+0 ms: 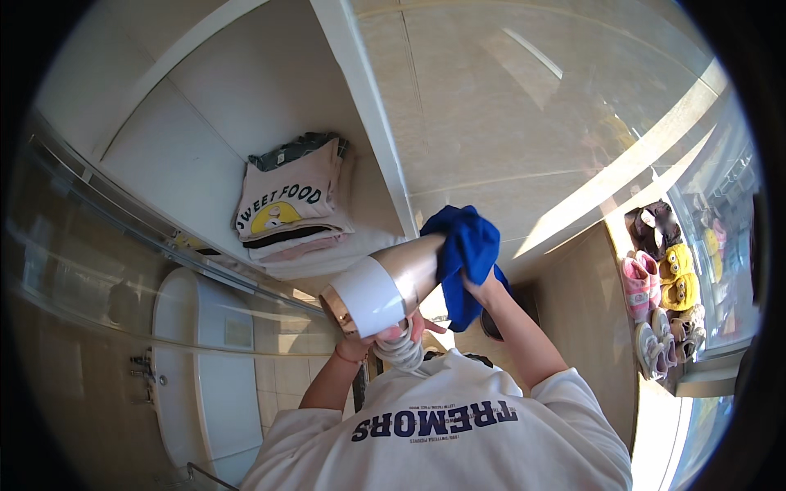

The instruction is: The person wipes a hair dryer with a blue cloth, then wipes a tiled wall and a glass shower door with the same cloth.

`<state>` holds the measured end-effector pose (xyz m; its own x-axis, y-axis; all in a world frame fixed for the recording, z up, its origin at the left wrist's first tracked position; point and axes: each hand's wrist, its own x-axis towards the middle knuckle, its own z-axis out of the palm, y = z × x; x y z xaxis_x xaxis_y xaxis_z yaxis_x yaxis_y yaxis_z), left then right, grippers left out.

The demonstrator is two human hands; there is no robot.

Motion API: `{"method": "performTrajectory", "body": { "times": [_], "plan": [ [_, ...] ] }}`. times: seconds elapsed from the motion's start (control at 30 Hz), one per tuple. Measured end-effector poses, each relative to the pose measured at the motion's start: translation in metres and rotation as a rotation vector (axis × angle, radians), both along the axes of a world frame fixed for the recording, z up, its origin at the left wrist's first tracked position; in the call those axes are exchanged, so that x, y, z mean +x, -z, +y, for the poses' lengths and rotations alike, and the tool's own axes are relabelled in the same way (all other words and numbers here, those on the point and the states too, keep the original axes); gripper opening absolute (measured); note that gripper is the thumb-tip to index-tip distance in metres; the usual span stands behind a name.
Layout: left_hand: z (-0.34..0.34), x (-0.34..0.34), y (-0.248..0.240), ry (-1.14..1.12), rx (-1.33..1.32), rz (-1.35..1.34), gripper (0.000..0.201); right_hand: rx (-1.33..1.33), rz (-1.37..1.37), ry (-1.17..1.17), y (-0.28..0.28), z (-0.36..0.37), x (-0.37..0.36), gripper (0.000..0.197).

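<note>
A hair dryer [379, 296] with a white band and shiny rose-gold ends is held up in front of my chest, tilted, its narrower end up to the right. From below, my left hand [383, 333] grips it, together with a coiled white cord [400, 353] hanging at the fingers. A bright blue cloth [465, 245] covers the narrower end. My right hand [483, 288] holds that cloth against the dryer; most of its fingers are hidden by the folds, and part of the cloth hangs below the hand.
Folded clothes [286, 203] lie stacked in a white cabinet compartment ahead on the left. At the far left stands a white bathtub [184, 376] behind glass. Several pairs of shoes and slippers [659, 295] fill a ledge on the right. A tiled wall [483, 106] rises ahead.
</note>
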<state>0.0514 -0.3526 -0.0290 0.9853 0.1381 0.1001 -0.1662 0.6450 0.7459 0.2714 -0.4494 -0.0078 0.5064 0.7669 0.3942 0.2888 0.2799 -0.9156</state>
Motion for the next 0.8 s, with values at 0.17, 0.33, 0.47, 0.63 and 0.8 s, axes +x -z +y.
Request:
{"method": "performTrajectory", "body": {
  "times": [0.17, 0.33, 0.47, 0.63, 0.8],
  "plan": [
    [-0.001, 0.008, -0.003, -0.005, -0.049, -0.078, 0.048, 0.258, -0.462, 0.209, -0.004, 0.008, -0.044, 0.044],
    [0.000, -0.007, 0.031, -0.521, -0.138, 0.306, 0.042, 0.021, -0.735, -0.043, -0.052, 0.000, -0.069, 0.067],
    [0.009, -0.008, 0.032, 0.072, -0.049, 0.070, 0.044, 0.125, -0.668, -0.034, -0.076, 0.014, -0.048, 0.050],
    [-0.022, 0.006, -0.043, -0.184, 0.228, 0.127, 0.032, -0.099, -0.106, -0.225, -0.035, 0.017, -0.013, 0.025],
    [-0.017, 0.006, -0.053, -0.163, 0.512, 0.164, 0.032, 0.153, -0.527, -0.296, -0.070, -0.012, -0.049, 0.048]
  ]
}}
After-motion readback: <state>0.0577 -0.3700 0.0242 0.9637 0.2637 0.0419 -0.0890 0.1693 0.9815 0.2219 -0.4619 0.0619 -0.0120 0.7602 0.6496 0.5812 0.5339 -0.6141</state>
